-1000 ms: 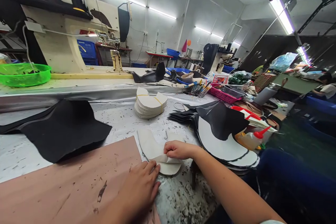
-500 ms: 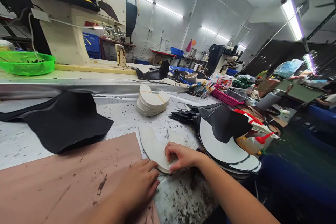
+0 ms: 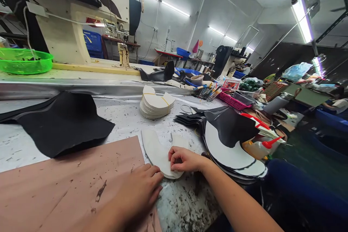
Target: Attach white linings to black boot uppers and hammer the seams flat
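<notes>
A curved white piece (image 3: 154,148) lies on the spotted table in front of me. My right hand (image 3: 182,159) rests on its right part, thumb and fingers curled close together; whatever is between their tips is too small to make out. At the piece's lower left edge is my left hand (image 3: 145,185), palm down above the edge of the pink board (image 3: 81,181), fingers bent and a little apart, holding nothing visible. Behind the piece stands a banded stack of white curved pieces (image 3: 156,106). Black and white layered pieces (image 3: 227,148) lie to the right.
Black material (image 3: 70,123) lies at the left. A sewing machine (image 3: 61,40) and a green tray (image 3: 25,61) stand behind. Tools (image 3: 208,92), a pink basket (image 3: 234,99) and a red-tipped bottle (image 3: 258,148) are at the right. A person's arm shows at the far right.
The right thumb has shifted slightly up and left over the white piece. My left hand stays beside the piece's edge. The whole view has shifted a little.
</notes>
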Motion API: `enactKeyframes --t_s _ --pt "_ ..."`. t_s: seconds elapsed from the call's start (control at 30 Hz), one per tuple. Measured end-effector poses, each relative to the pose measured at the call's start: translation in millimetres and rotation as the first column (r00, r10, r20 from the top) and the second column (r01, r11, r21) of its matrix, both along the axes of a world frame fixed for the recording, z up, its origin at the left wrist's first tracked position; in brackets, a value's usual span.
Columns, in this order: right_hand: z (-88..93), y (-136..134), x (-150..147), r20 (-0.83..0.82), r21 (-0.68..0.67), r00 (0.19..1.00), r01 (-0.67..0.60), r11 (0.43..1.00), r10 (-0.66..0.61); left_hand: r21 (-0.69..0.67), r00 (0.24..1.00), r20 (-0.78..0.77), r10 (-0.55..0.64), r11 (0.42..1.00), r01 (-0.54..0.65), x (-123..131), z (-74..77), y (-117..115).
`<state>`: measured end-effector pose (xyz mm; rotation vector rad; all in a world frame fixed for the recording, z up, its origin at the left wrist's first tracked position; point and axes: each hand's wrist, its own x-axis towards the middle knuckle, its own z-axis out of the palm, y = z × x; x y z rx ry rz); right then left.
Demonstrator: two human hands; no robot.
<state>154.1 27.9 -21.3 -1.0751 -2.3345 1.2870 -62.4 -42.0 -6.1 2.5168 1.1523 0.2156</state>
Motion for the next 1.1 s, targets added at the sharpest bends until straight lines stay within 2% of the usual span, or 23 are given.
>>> enactKeyframes --t_s 0.17,0.3,0.43,0.6,0.73,0.8,0.9,0.97,1.0,1.03,1.1 --pt "3.1 1 -1 0.007 -0.005 1.000 -0.017 1.000 0.018 0.012 1.000 0.017 -0.002 1.000 0.002 -1 -0.8 0" --pt "1.9 -5 -6 0.018 0.014 0.999 0.032 0.999 -0.032 0.055 1.000 -0.004 0.005 0.998 -0.005 -1 -3.0 -1" --pt "-2.1 -4 -12 0.022 0.090 0.970 0.240 0.966 -0.243 0.135 0.999 -0.031 0.032 0.991 -0.028 0 -8.2 -4" --pt "5.8 33 -16 0.005 0.249 0.837 0.528 0.812 -0.547 0.123 0.998 -0.049 0.040 0.992 -0.033 0 -12.8 -2" --pt "31.8 73 -11 -0.054 0.353 0.724 0.658 0.665 -0.687 0.089 0.998 -0.050 0.044 0.995 -0.039 -1 -10.1 1" --pt "53.7 89 1 -0.116 0.401 0.641 0.729 0.554 -0.759 0.084 0.998 -0.048 0.049 0.995 -0.045 -1 -9.2 0" --pt "94.7 103 26 -0.258 0.454 0.498 0.819 0.351 -0.828 0.087 0.998 -0.025 0.055 0.995 -0.053 -2 -11.9 0" --pt "119.7 99 37 -0.341 0.482 0.459 0.834 0.267 -0.820 0.063 0.995 0.063 0.076 0.995 -0.080 -3 -14.9 1" --pt "128.6 91 38 -0.366 0.500 0.473 0.826 0.259 -0.802 0.042 0.988 0.122 0.094 0.994 -0.100 -4 -15.7 2" --pt "134.2 78 35 -0.375 0.522 0.508 0.807 0.276 -0.775 0.021 0.978 0.177 0.113 0.993 -0.119 -4 -15.5 3" --pt "133.7 42 18 -0.349 0.570 0.631 0.730 0.377 -0.693 -0.011 0.954 0.258 0.155 0.988 -0.157 -5 -11.9 3"
